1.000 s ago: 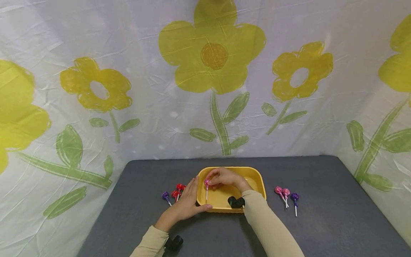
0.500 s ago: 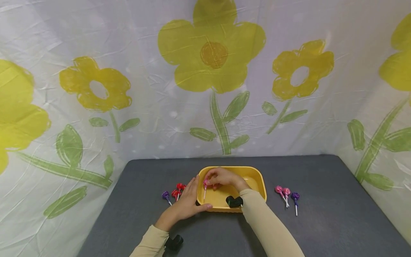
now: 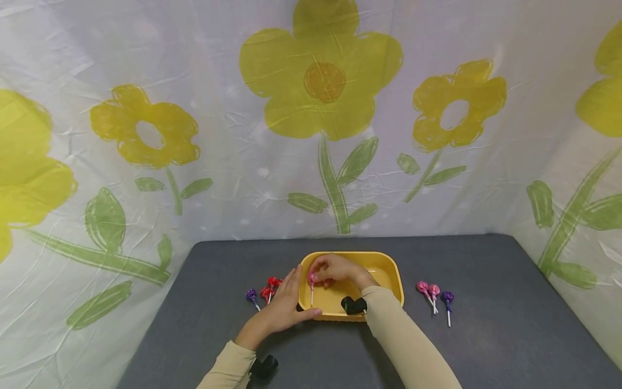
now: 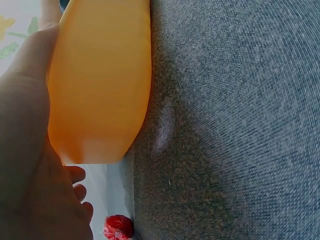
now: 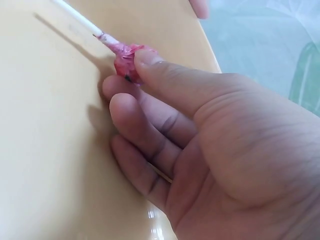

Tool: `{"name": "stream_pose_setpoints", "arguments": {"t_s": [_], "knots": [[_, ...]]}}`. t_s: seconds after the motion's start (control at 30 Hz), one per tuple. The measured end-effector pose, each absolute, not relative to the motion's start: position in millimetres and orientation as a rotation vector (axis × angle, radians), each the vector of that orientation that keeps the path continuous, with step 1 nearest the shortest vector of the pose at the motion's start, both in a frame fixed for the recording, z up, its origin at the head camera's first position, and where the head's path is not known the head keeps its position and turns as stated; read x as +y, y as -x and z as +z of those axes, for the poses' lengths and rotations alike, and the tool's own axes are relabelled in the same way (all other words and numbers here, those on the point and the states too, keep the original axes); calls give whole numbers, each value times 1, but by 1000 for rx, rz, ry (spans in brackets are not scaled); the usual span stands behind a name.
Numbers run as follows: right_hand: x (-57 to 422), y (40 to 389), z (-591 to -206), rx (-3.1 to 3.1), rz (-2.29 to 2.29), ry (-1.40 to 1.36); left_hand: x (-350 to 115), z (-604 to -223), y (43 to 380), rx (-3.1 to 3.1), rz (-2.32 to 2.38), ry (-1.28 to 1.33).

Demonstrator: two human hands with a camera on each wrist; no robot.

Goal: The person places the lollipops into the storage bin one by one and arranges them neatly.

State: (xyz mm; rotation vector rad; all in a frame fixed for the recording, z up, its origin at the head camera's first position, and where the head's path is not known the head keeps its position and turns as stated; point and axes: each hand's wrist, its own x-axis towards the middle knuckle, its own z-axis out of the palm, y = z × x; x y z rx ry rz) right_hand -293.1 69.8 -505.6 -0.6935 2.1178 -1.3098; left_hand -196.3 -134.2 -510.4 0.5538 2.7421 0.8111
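My right hand (image 3: 337, 268) is inside the yellow tray (image 3: 396, 270), pinching a pink lollipop (image 3: 311, 277) by its wrapped head between thumb and fingers. The lollipop's white stick points toward the tray's front left, as the head view shows. In the right wrist view, the thumb presses on the pink wrapper (image 5: 131, 56) and the other fingers curl below. My left hand (image 3: 279, 309) rests against the tray's left front corner, its fingers straight along the left side and its thumb on the front rim. The left wrist view shows the tray's outer wall (image 4: 100, 80) beside that hand.
Left of the tray lie a purple lollipop (image 3: 251, 295) and several red lollipops (image 3: 265, 293), partly hidden by the left hand. To the right lie two pink lollipops (image 3: 434, 290) and a purple one (image 3: 447, 297). The dark table (image 3: 495, 335) meets a flowered cloth (image 3: 233, 205) behind.
The pink lollipop shifts slightly in the right hand, its stick tilting a little and then back toward upright in the head view. The left hand and the tray stay in place.
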Motion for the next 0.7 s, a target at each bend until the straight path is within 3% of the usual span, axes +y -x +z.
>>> {"name": "stream_pose_setpoints", "arguments": {"t_s": [0.7], "knots": [[64,292,-504,2217,-1229,635,-134,-510,196,2736,823,-550]]}}
